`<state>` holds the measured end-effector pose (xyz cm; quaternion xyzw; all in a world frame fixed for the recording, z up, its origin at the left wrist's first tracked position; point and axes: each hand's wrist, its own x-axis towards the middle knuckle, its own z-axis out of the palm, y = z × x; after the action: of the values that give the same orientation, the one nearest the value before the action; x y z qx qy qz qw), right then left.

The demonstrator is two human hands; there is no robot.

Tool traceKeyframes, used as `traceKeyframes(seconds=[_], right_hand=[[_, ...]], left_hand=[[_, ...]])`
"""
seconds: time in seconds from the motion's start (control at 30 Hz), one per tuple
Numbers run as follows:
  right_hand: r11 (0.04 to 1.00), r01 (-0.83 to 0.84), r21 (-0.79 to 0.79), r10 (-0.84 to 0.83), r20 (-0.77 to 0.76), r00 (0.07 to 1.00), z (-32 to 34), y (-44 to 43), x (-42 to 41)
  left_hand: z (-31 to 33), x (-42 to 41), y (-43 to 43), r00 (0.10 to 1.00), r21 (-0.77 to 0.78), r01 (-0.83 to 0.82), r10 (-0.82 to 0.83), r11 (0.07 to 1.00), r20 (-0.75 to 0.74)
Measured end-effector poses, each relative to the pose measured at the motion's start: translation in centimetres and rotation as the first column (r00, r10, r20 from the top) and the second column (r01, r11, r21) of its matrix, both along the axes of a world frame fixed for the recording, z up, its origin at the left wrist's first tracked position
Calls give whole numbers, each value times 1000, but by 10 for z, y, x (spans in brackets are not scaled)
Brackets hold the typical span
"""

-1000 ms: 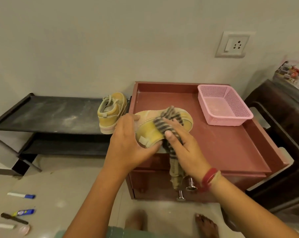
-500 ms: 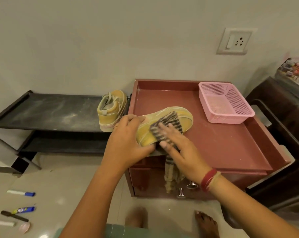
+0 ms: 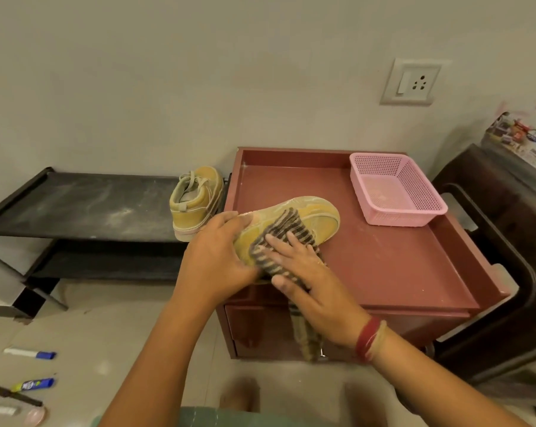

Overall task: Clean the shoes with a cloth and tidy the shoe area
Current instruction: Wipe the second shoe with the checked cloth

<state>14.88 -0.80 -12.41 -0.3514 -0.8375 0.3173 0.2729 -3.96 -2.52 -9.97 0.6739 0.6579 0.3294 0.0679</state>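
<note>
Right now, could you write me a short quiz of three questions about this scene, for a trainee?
1. True or false: the second shoe stands on the black rack.
2. Which hand presses the striped cloth onto the other shoe? A. left hand B. right hand C. both
3. Fill the gap: the pink basket stands on the red ____.

Key: 1 true; 2 B; 3 cabinet.
</note>
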Motion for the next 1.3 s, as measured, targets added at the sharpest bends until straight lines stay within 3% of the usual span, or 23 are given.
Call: traceKeyframes(seconds=[0.13, 0.3, 0.4, 0.57, 0.7, 0.87, 1.0, 1.17, 1.23, 1.3], right_hand=[[984, 180, -10, -179, 47, 983, 2, 15, 3], [999, 39, 21, -39, -8, 999, -4, 5, -1], [972, 232, -37, -233, -20, 972, -1, 18, 2], [998, 63, 29, -61, -36, 997, -5, 2, -2], [947, 307, -92, -313, -63, 947, -4, 21, 6], [1000, 27, -12, -29, -137, 990, -4, -10, -14], [957, 266, -118, -278, -103, 955, -3, 20, -5], [998, 58, 24, -56, -87, 995, -1, -3, -13], [980, 179, 85, -180, -3, 984, -1, 14, -4], [957, 288, 34, -289, 38, 957, 1, 31, 6]], left_hand=[[0, 0, -1, 999, -7, -8, 7, 1000, -38], [1, 0, -4, 1000, -14, 9, -9, 1000, -20], [1, 0, -2, 1000, -10, -13, 13, 1000, -13], [2, 0, -3, 1000, -12, 15, -15, 1000, -5], [4, 0, -1, 1000, -17, -9, 9, 1000, -28], [6, -5, -3, 1000, -13, 11, -11, 1000, 21], [5, -4, -2, 1000, -11, -26, 26, 1000, -7], [6, -6, -5, 1000, -23, 26, -25, 999, 16], [7, -6, -5, 1000, -41, 26, -26, 999, -3], [8, -7, -4, 1000, -54, 3, -2, 999, 16]])
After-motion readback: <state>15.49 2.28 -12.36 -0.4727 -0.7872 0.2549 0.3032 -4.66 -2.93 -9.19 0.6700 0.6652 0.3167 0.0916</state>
